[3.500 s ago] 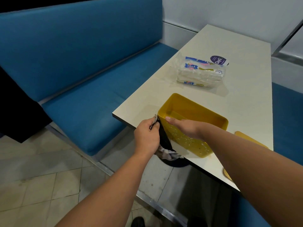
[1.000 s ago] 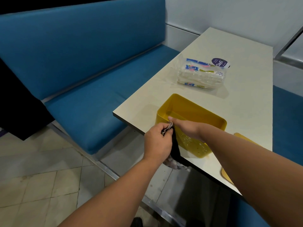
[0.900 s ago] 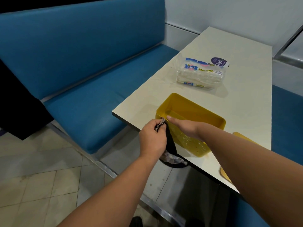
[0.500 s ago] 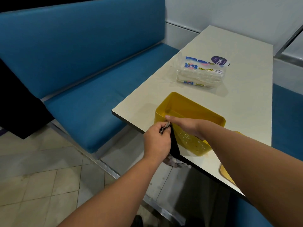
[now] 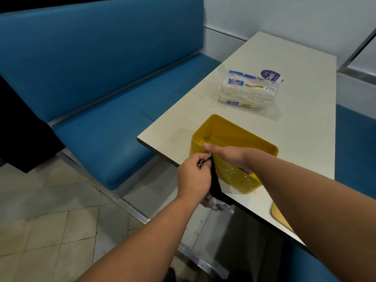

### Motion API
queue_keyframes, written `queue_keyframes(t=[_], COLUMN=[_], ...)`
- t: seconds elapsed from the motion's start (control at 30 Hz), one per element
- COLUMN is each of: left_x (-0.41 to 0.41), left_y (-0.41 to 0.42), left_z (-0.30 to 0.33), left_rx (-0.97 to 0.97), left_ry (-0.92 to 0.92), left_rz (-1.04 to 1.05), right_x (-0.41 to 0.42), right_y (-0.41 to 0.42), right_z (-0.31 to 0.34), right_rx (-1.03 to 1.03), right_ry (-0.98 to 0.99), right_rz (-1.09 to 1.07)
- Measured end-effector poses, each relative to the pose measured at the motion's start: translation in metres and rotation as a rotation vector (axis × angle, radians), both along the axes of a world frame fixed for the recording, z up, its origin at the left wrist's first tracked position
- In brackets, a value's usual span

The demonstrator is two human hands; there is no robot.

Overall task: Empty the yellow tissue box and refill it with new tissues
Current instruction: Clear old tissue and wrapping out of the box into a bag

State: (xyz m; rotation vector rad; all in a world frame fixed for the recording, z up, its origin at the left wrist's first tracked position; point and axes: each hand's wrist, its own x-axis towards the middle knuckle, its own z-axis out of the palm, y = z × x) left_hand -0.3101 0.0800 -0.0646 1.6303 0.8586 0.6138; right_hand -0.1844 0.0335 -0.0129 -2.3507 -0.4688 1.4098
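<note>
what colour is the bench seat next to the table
Blue: the bench seat and its backrest are both blue, seen best in the head view.

An eatery booth: blue padded bench (image 5: 97, 82) beside a white table (image 5: 295, 123).

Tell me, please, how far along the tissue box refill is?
Done: the yellow box sits open and looks empty. In hand: the left hand grips a dark cloth against its outer wall while the right hand steadies the rim. Left: the pack of paper towels still lies unused on the table.
</note>
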Motion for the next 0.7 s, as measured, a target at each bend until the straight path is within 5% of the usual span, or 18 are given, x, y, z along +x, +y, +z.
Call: queue_keyframes(t=[0.2,0.7], left_x=[0.000,0.006], left_y=[-0.007,0.002], left_z=[-0.006,-0.007], left_rx=[0.037,-0.100], left_ry=[0.010,0.051], left_rz=[-0.092,0.121], right_x=[-0.002,-0.008], right_y=[-0.001,-0.001], right_z=[0.000,0.005], right_rx=[0.016,-0.033], right_ry=[-0.034,-0.066], right_rz=[-0.002,0.029])
